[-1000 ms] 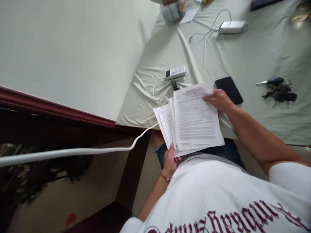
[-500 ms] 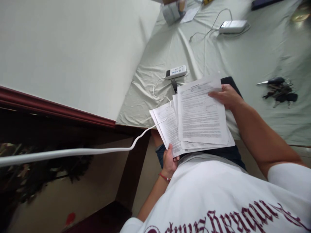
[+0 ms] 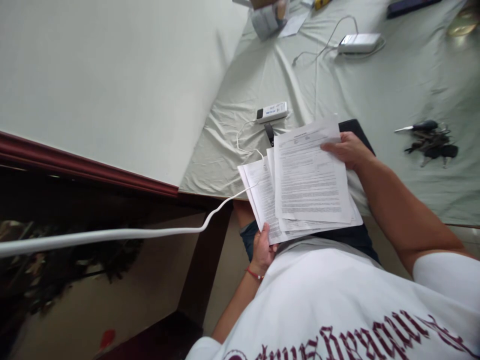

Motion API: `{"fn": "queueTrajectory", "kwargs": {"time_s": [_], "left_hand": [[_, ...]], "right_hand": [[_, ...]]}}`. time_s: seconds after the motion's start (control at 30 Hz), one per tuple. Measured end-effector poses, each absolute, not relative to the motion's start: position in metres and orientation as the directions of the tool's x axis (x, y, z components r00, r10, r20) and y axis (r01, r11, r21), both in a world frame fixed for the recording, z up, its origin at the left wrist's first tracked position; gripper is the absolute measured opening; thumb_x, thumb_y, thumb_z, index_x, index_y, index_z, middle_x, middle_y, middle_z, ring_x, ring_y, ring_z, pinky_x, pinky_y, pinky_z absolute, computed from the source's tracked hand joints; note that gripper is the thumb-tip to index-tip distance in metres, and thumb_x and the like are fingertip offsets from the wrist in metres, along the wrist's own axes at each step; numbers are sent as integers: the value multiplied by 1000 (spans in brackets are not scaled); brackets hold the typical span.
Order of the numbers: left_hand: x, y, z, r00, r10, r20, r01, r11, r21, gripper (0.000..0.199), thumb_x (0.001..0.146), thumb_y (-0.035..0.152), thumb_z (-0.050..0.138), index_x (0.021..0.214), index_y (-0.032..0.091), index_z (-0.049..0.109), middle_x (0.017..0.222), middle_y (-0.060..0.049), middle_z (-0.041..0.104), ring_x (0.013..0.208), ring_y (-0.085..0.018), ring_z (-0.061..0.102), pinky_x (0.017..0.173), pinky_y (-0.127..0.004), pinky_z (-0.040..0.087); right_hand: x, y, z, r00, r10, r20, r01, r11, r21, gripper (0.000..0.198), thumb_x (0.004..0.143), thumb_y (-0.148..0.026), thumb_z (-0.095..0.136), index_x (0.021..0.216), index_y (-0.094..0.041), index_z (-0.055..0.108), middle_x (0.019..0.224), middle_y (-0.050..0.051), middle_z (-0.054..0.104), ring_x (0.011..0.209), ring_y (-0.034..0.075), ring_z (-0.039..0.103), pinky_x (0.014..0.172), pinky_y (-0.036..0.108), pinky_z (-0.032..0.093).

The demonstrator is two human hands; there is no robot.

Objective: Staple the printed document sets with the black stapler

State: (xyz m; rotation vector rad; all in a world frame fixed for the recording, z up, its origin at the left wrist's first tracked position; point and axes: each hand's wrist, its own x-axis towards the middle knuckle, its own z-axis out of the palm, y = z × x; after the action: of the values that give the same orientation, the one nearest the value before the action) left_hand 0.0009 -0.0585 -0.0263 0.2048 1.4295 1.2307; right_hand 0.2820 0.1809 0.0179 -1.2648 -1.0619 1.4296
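My right hand point(image 3: 351, 149) grips the upper right edge of a printed paper sheet point(image 3: 311, 175), thumb on top and fingers behind. Beneath and to the left, my left hand point(image 3: 263, 247) pinches the lower corner of another set of printed papers point(image 3: 262, 192), which fan out to the left. More sheets show under the right-hand one, resting at the table edge over my lap. A black flat object point(image 3: 356, 134) lies behind my right hand, partly covered. The white cable point(image 3: 225, 202) crosses in front of the left papers.
On the pale green tablecloth point(image 3: 318, 90) lie a white power bank point(image 3: 272, 112), a white device with a cord point(image 3: 359, 43), and a bunch of keys point(image 3: 433, 142) with a screwdriver-like tool. A wall point(image 3: 112, 85) with a dark red trim borders the left side.
The papers in my left hand have shifted slightly to the right and turned a little more upright. My right hand and its sheet have stayed nearly still.
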Motion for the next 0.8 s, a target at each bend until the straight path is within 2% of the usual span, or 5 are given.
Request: {"fn": "queueTrajectory", "kwargs": {"time_s": [0.23, 0.4, 0.5, 0.67, 0.8], "left_hand": [[-2, -59, -34, -246, 719, -650, -503, 478, 720, 65, 57, 71, 91, 72, 13, 68, 52, -1, 63, 29, -4, 34, 30, -21, 16], [-4, -59, -36, -206, 730, -651, -500, 494, 712, 62, 61, 68, 90, 78, 12, 70, 60, -3, 70, 30, -3, 36, 30, -20, 17], [-3, -59, -36, -226, 735, -640, -499, 477, 724, 59, 59, 62, 93, 80, 11, 71, 62, -3, 70, 32, -3, 38, 31, -20, 17], [-1, -59, -32, -239, 726, -645, -484, 486, 727, 57, 58, 59, 94, 78, 13, 69, 61, -1, 69, 33, -4, 38, 32, -22, 19], [0, -59, -29, -244, 737, -630, -472, 478, 741, 57, 55, 58, 95, 80, 14, 69, 63, 0, 70, 33, -4, 39, 32, -21, 19]], "right_hand": [[266, 173, 14, -216, 931, -293, 20, -296, -955, 8, 73, -17, 83, 77, -19, 75, 81, 7, 80, 71, 23, 75, 65, 33, 65], [261, 168, 9, -270, 906, -326, 165, -290, -943, 7, 77, -22, 82, 76, -20, 75, 83, 9, 79, 72, 27, 75, 70, 41, 66], [261, 169, 6, -281, 917, -284, 214, -228, -950, 5, 81, -25, 78, 81, -20, 77, 86, 9, 79, 76, 28, 76, 74, 45, 66], [264, 176, 5, -142, 982, -124, 411, -55, -910, 10, 80, -30, 77, 83, -20, 75, 84, 8, 77, 87, 31, 76, 80, 45, 64], [265, 178, 3, -105, 993, -61, 431, -10, -902, 14, 81, -33, 75, 82, -20, 73, 87, 9, 77, 90, 32, 75, 80, 44, 63]]}}
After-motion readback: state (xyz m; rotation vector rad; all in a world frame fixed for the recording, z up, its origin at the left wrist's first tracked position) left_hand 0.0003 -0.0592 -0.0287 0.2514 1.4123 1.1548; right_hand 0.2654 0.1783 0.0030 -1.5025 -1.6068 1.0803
